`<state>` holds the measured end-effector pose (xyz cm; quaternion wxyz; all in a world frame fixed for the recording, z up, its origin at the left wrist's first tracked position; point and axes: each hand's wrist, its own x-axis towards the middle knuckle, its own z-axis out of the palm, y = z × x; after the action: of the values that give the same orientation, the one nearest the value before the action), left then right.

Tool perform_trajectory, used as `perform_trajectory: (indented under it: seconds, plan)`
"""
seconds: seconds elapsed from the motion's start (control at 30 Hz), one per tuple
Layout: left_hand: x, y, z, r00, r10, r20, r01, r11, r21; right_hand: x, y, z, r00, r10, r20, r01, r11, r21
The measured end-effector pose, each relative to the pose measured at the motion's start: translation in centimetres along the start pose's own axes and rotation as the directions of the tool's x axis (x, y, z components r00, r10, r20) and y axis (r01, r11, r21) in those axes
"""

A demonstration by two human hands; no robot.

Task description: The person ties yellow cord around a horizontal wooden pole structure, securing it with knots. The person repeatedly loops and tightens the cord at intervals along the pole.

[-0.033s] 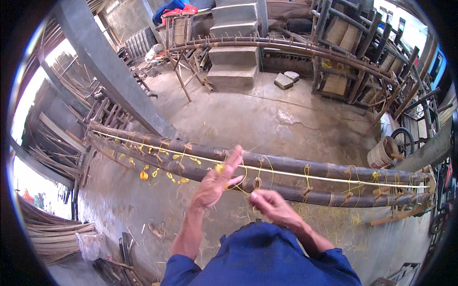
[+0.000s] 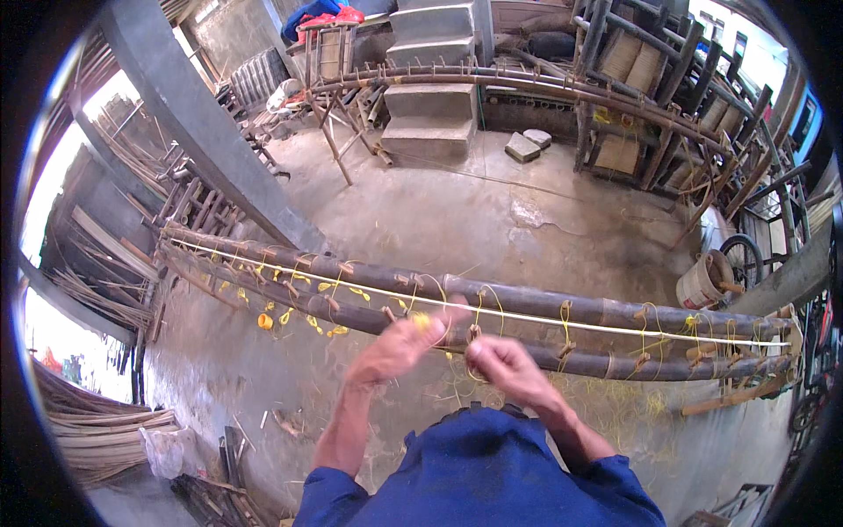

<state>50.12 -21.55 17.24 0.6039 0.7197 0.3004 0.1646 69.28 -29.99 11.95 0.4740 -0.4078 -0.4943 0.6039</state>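
Note:
Over the near dark bamboo pole (image 2: pixel 430 339), my left hand (image 2: pixel 395 350) is closed around a small yellow bundle of string (image 2: pixel 425 322); its fingers point right and are blurred. My right hand (image 2: pixel 514 373) is pinched on the yellow string, its thumb and forefinger beside a short wooden peg (image 2: pixel 474 334) on that pole. Just beyond runs the parallel far bamboo pole (image 2: pixel 527 303). A long pale strip (image 2: pixel 395 292) lies lengthwise between the poles, with yellow string loops (image 2: pixel 565 327) around it and the pegs.
Several small yellow string bundles (image 2: pixel 285 318) hang left of my hands. Across the concrete floor (image 2: pixel 395 202) stand another pegged bamboo frame (image 2: pixel 518 81), concrete steps (image 2: pixel 430 114) and stacked chairs (image 2: pixel 628 66). A grey post (image 2: pixel 193 132) rises at left; a bucket (image 2: pixel 705 279) stands at right.
My left hand has turned and lowered, its fingers going from raised and spread to closed and pointing right. My right hand has shifted slightly right, staying pinched near the peg.

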Motion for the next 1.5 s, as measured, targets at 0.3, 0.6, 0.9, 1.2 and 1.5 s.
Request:
perform_trajectory:
  seconds: [0.3, 0.6, 0.9, 1.2, 1.5]
  plan:
    - [0.7, -1.7, -1.4, 0.855, -0.301, 0.422, 0.223, 0.948, 0.225, 0.4, -0.1, 0.3, 0.990, 0.116, 0.085, -0.108, 0.991, -0.084]
    - [0.4, -1.1, 0.4, 0.974, 0.087, -0.209, -0.183, 0.845, -0.502, 0.6, 1.6, 0.3, 0.973, 0.179, 0.149, -0.164, 0.980, -0.109]
    - [-0.4, -2.2, 0.0, 0.959, 0.275, 0.059, -0.167, 0.726, -0.667, 1.9, 4.6, -0.3, 0.994, 0.091, 0.065, -0.093, 0.995, 0.028]
    - [0.0, -2.7, -0.2, 0.904, -0.201, 0.377, 0.190, 0.979, 0.068, 3.5, -1.0, -2.2, 0.991, -0.121, -0.060, 0.107, 0.973, -0.205]
    - [0.2, -3.1, -0.3, 0.984, 0.044, -0.175, -0.164, 0.622, -0.765, 0.6, 4.9, -0.7, 0.991, 0.132, -0.028, -0.135, 0.979, -0.154]
